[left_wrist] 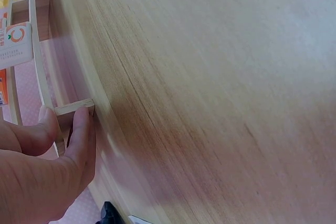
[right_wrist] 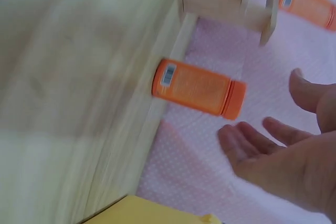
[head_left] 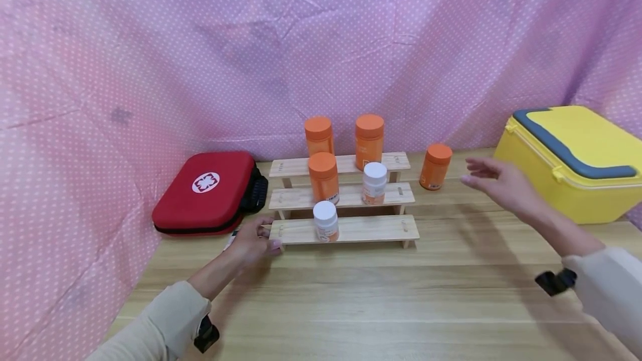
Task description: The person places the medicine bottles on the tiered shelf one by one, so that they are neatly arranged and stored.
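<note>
My left hand (head_left: 249,243) grips the left end of a three-tier wooden step rack (head_left: 373,229); in the left wrist view, thumb and fingers pinch its front plank and leg. My right hand (head_left: 507,185) hovers with fingers loosely spread, apart from an orange pill bottle (head_left: 434,168) that stands upright on the table right of the rack. On the rack's top tier stand two orange bottles, one of them (head_left: 369,141) at the right. The middle tier bears an orange bottle (head_left: 323,176) and a white-capped bottle (head_left: 374,184). Another white-capped bottle (head_left: 326,220) sits on the bottom tier.
A red first-aid case (head_left: 220,194) with a black handle lies left of the rack. At the right stands a yellow box (head_left: 551,194) with a grey-edged lid, close to my right hand. Behind the wooden table (head_left: 351,305) hangs a pink dotted cloth (head_left: 321,43).
</note>
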### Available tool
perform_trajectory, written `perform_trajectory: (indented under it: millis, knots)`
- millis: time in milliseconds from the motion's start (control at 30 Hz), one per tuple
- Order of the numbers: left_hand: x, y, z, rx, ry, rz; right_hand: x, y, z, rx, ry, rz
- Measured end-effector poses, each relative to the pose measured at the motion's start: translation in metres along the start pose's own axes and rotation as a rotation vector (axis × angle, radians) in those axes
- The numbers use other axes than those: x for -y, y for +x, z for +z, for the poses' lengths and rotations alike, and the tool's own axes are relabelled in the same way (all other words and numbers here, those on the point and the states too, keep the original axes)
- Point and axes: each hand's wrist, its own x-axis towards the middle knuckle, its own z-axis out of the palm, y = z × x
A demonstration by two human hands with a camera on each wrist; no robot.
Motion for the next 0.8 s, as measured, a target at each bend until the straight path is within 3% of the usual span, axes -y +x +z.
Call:
perform_trajectory:
  millis: [167, 300, 567, 800]
  knots:
    - [-0.001, 0.000, -0.001, 0.004, 0.006, 0.004, -0.001, 0.039, 0.005, 0.072, 0.051, 0.051]
    - [-0.001, -0.001, 0.001, 0.004, -0.010, 0.017, -0.005, 0.058, 0.017, 0.134, 0.108, 0.042]
    - [0.000, -0.003, 0.003, -0.003, -0.035, 0.049, -0.012, 0.072, 0.031, 0.040, 0.045, -0.050]
    - [0.001, -0.002, 0.003, -0.011, -0.034, 0.037, -0.015, 0.077, 0.033, 0.030, 0.035, -0.057]
